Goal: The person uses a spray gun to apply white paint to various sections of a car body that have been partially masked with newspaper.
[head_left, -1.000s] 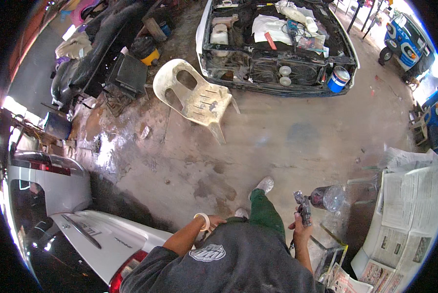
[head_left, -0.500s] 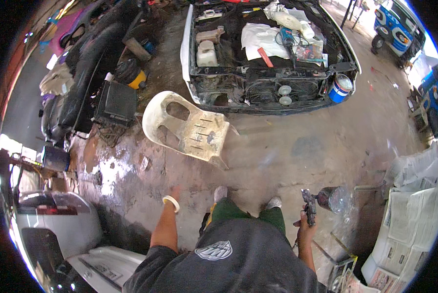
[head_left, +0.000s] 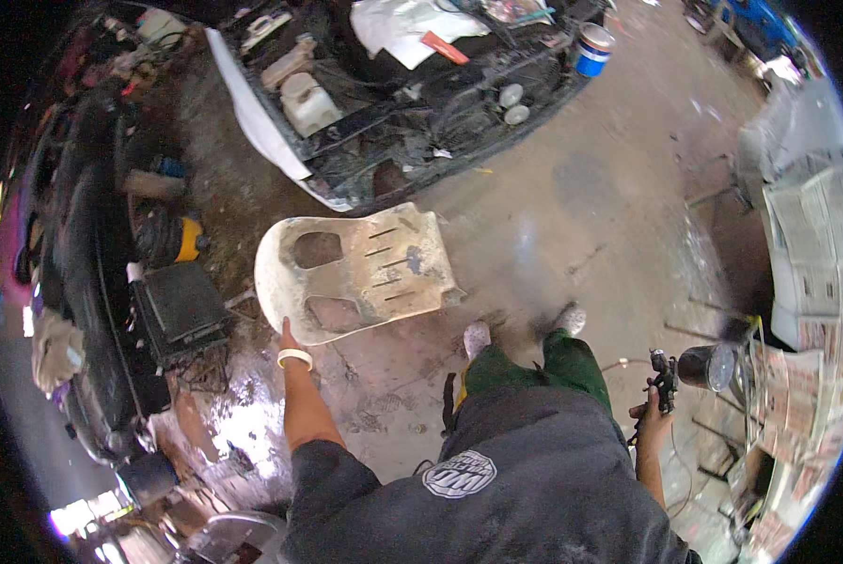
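Chair (head_left: pixel 355 274), scuffed cream plastic with slotted seat (head_left: pixel 404 246), stood at eleven o'clock; left hand (head_left: pixel 288 333) met its rounded back (head_left: pixel 269 258), grip unclear. Right hand (head_left: pixel 653 421), at two o'clock, grasped a dark spray gun (head_left: pixel 664 383) with cylindrical cup (head_left: pixel 703 368), contents hidden.

A chair (head_left: pixel 355 268) stands on the floor (head_left: pixel 525 244) before the engine bay's (head_left: pixel 393 127) near left corner; a can (head_left: pixel 594 49) sits at the right corner. Newspaper sheets (head_left: pixel 811 221) line the floor's right edge, beyond the right hand's (head_left: pixel 653 425) spray gun (head_left: pixel 664 381).
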